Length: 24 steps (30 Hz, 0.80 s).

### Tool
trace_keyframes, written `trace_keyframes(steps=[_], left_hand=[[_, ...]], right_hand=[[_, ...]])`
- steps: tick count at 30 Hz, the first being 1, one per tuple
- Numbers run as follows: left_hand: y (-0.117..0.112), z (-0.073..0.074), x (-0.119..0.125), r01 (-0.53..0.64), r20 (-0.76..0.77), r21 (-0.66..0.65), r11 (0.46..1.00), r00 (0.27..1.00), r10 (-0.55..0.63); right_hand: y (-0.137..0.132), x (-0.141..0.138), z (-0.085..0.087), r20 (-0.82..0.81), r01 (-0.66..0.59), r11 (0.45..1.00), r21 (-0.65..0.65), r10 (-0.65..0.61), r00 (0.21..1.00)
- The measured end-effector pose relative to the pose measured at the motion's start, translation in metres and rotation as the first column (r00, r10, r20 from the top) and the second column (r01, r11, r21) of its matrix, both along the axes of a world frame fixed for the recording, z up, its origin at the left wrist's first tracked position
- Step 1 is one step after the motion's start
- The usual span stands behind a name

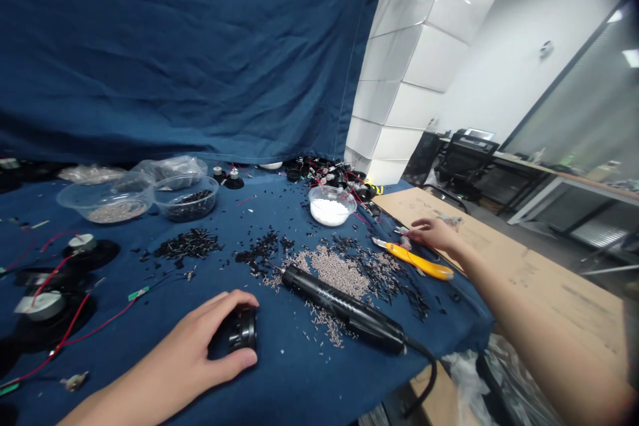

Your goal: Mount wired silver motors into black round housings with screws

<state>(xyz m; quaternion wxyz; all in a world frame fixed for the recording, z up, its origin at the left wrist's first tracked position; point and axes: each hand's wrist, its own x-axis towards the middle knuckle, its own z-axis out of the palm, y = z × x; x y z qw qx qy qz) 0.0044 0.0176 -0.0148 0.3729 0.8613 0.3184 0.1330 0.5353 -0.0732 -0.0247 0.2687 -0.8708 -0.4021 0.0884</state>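
Left hand [204,346] gripping a small black speaker [239,331] against the blue cloth [279,379], near the front edge. Right hand [435,233] reaching, fingers loosely curled, touching small parts [405,237] just beside yellow-handled cutters [417,259]. Lying between both hands: black electric screwdriver [344,309], resting across scattered screws [339,269].

Single head-worn view, looking forward and down across the table [279,373] from its near edge, close above the left hand [210,339]; tilted, it faces the backdrop cloth [174,46] along the far edge.
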Motion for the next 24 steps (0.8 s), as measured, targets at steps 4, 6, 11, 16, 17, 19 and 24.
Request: trace_keyframes(steps=[4, 6, 11, 16, 17, 19, 24], left_hand=[[-0.001, 0.0, 0.001, -0.006, -0.011, -0.008, 1.0, 1.0, 0.006], [-0.001, 0.0, 0.001, -0.008, -0.016, -0.008, 1.0, 1.0, 0.008], [0.0, 0.0, 0.0, -0.003, -0.008, 0.0, 1.0, 1.0, 0.003], [-0.001, 0.001, 0.0, 0.004, -0.015, 0.013, 1.0, 1.0, -0.004], [-0.001, 0.001, 0.0, 0.003, -0.016, 0.013, 1.0, 1.0, -0.003], [0.0, 0.001, 0.0, 0.004, -0.015, 0.019, 1.0, 1.0, -0.003], [0.001, 0.0, 0.0, 0.022, 0.003, 0.054, 0.998, 1.0, -0.022]], right_hand=[[-0.01, -0.017, 0.011, 0.131, -0.145, 0.989, -0.013, 0.145, 0.981], [-0.014, -0.027, 0.017, 0.123, -0.276, 0.96, -0.05, 0.28, 0.952], [-0.013, -0.036, 0.026, 0.142, -0.391, 0.913, -0.116, 0.405, 0.903], [-0.006, -0.029, 0.022, 0.131, -0.405, 0.9, -0.163, 0.427, 0.895], [-0.005, -0.027, 0.021, 0.124, -0.409, 0.897, -0.166, 0.431, 0.894], [-0.002, -0.024, 0.018, 0.108, -0.415, 0.895, -0.165, 0.435, 0.894], [0.002, -0.024, 0.015, 0.068, -0.42, 0.899, -0.127, 0.43, 0.9]])
